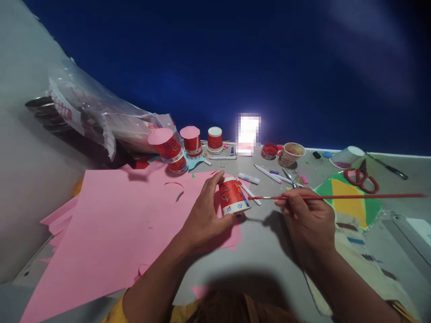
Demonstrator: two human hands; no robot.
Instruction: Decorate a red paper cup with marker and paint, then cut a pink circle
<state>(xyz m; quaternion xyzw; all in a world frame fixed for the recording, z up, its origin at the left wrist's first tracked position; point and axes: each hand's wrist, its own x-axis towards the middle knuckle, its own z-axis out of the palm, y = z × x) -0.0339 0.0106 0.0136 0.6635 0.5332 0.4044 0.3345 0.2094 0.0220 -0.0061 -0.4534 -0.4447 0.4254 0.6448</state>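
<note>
My left hand (pixel 208 213) is closed round a red-painted paper cup (pixel 231 193), held upside down and slightly tilted over the table, with a white rim band and blue marks at its lower edge. A long red paintbrush (pixel 353 196) is pinched in my right hand (pixel 308 215). Its bristle end points left and reaches the cup's right side; whether it touches the paint there I cannot tell. Pink paper sheets (pixel 117 233) spread under and left of my left hand.
At the back stand red cups with pink paper tops (pixel 190 134), a red cup (pixel 215 140), a red paint jar (pixel 270 151) and a speckled cup (pixel 291 154). White markers (pixel 267 174) lie midway. On the right are red-handled scissors (pixel 361 179) on green and yellow paper (pixel 348 202).
</note>
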